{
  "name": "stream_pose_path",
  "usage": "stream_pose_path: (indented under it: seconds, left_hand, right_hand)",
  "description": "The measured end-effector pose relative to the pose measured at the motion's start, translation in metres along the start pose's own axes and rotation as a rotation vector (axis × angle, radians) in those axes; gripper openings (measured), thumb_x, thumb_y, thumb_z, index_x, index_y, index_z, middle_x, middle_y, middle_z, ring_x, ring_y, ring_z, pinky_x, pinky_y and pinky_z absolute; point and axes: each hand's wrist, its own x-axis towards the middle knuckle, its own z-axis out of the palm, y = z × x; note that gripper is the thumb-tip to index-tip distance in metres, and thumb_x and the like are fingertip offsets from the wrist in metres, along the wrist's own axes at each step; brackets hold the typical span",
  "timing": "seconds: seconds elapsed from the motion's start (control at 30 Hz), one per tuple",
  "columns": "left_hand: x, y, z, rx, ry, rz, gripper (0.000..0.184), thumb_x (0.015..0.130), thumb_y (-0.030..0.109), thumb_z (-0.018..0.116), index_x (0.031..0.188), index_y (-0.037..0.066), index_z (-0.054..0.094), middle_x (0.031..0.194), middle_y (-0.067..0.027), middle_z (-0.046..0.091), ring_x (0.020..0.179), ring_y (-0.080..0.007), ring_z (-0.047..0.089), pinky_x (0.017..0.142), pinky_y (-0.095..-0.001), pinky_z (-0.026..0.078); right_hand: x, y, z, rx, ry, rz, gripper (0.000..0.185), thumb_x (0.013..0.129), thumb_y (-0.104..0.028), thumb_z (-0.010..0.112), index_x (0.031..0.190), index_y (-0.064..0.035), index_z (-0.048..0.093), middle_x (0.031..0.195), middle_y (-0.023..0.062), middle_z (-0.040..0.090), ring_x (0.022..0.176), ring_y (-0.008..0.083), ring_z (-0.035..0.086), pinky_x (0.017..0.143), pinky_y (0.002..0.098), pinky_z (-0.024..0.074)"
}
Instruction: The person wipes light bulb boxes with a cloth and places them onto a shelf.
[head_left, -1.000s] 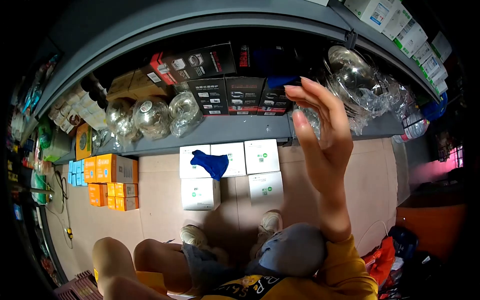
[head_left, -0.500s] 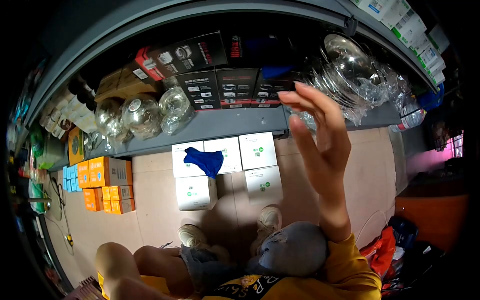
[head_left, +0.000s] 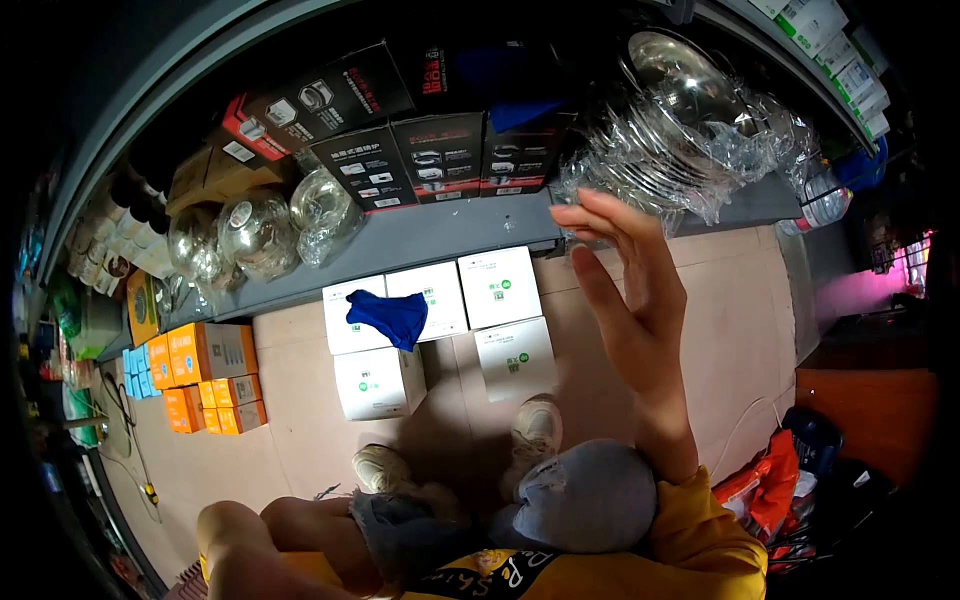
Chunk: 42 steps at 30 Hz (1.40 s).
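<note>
My right hand is raised in front of the shelf edge, its fingers lightly curved and the thumb apart. Nothing is in it. Behind its fingertips are steel pot lids wrapped in clear plastic. To its left, white boxes with green print stand on the floor, and a crumpled blue cloth lies across two of them. At the lower left a bent bare limb shows beside the knee; my left hand cannot be made out.
A grey shelf holds black boxes and plastic-wrapped metal bowls. Orange boxes are stacked on the floor at left, near a black cable. A red bag lies at right. My shoes are close to the white boxes.
The view has shifted slightly, so the shelf goods and white boxes appear further left. My right hand sits a little lower in the picture, in nearly the same pose.
</note>
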Motion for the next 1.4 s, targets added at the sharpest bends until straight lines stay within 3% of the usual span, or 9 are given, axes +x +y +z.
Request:
stream_pose_path:
  seconds: [0.17,0.27,0.33,0.43,0.5,0.73,0.8,1.0,1.4]
  left_hand:
    - [-0.040,-0.019,0.088,-0.280,-0.133,-0.120,0.026,0.072,0.023,0.070,0.091,0.010,0.058,0.078,-0.0047,0.056,0.066,-0.0137,0.052,0.050,-0.0236,0.040]
    - [-0.077,-0.002,0.141,-0.487,-0.677,-0.466,0.069,0.071,0.031,0.071,0.123,-0.002,0.040,0.111,-0.0174,0.049,0.095,-0.0294,0.051,0.078,-0.0357,0.046]
    - [-0.108,0.009,0.166,-0.840,-1.085,-0.732,0.078,0.072,0.040,0.069,0.124,-0.008,0.036,0.119,-0.0237,0.047,0.108,-0.0356,0.050,0.089,-0.0372,0.043]
    - [-0.147,0.025,0.199,-1.024,-1.191,-0.871,0.090,0.069,0.047,0.070,0.126,-0.011,0.032,0.126,-0.0300,0.040,0.115,-0.0386,0.045,0.094,-0.0390,0.039]
    - [-0.157,0.040,0.216,-1.084,-1.296,-0.871,0.105,0.064,0.050,0.072,0.131,-0.013,0.021,0.130,-0.0348,0.033,0.118,-0.0413,0.041,0.099,-0.0396,0.036]
    - [-0.180,0.067,0.275,-1.051,-1.189,-0.945,0.124,0.059,0.046,0.078,0.134,-0.014,0.000,0.137,-0.0352,0.016,0.129,-0.0405,0.022,0.106,-0.0374,0.024]
    - [-0.185,0.076,0.280,-1.068,-1.039,-1.063,0.125,0.058,0.042,0.080,0.134,-0.013,-0.003,0.139,-0.0335,0.011,0.133,-0.0381,0.014,0.108,-0.0363,0.018]
    - [-0.189,0.092,0.293,-1.186,-0.590,-1.021,0.125,0.053,0.026,0.085,0.138,-0.004,-0.002,0.140,-0.0265,0.015,0.131,-0.0361,0.016,0.108,-0.0378,0.018]
    - [-0.169,0.098,0.297,-1.260,-0.504,-1.001,0.131,0.050,0.012,0.084,0.137,-0.002,-0.013,0.141,-0.0228,0.013,0.133,-0.0340,0.015,0.108,-0.0339,0.021]
  right_hand:
    - [-0.028,0.036,-0.014,-0.041,-0.024,0.177,0.046,0.080,0.006,0.052,0.124,-0.0036,0.043,0.113,0.0132,0.057,0.107,0.0203,0.053,0.091,0.0314,0.0393]
    - [-0.057,0.064,-0.026,-0.070,-0.172,0.403,0.054,0.076,0.006,0.052,0.128,-0.0040,0.039,0.117,0.0142,0.054,0.112,0.0214,0.050,0.094,0.0330,0.0376]
    - [-0.085,0.089,-0.035,-0.064,-0.254,0.478,0.061,0.074,0.006,0.052,0.131,-0.0035,0.034,0.121,0.0153,0.051,0.117,0.0249,0.046,0.097,0.0351,0.0350]
    - [-0.125,0.117,-0.049,-0.191,-0.461,0.690,0.068,0.071,0.004,0.053,0.134,-0.0039,0.030,0.131,0.0154,0.043,0.123,0.0279,0.040,0.101,0.0382,0.0302]
    - [-0.147,0.136,-0.055,-0.173,-0.679,0.820,0.082,0.070,-0.007,0.067,0.138,-0.0039,0.022,0.138,0.0186,0.032,0.129,0.0320,0.029,0.104,0.0403,0.0258]
    - [-0.232,0.204,-0.042,-0.402,-0.849,0.521,0.102,0.065,-0.019,0.078,0.140,-0.0022,0.011,0.143,0.0205,0.019,0.134,0.0325,0.016,0.106,0.0402,0.0212]
    - [-0.226,0.201,-0.025,-0.233,-0.759,0.588,0.124,0.056,-0.039,0.082,0.139,0.0022,0.001,0.142,0.0280,0.013,0.131,0.0386,0.022,0.106,0.0415,0.0197]
    - [-0.194,0.191,-0.011,-0.104,-0.771,0.627,0.126,0.057,-0.038,0.082,0.139,0.0007,-0.006,0.143,0.0260,0.013,0.133,0.0358,0.017,0.107,0.0427,0.0188]
    - [-0.181,0.189,-0.001,-0.114,-0.893,0.463,0.116,0.060,-0.038,0.078,0.140,-0.0030,0.001,0.141,0.0222,0.020,0.131,0.0338,0.023,0.105,0.0450,0.0205]
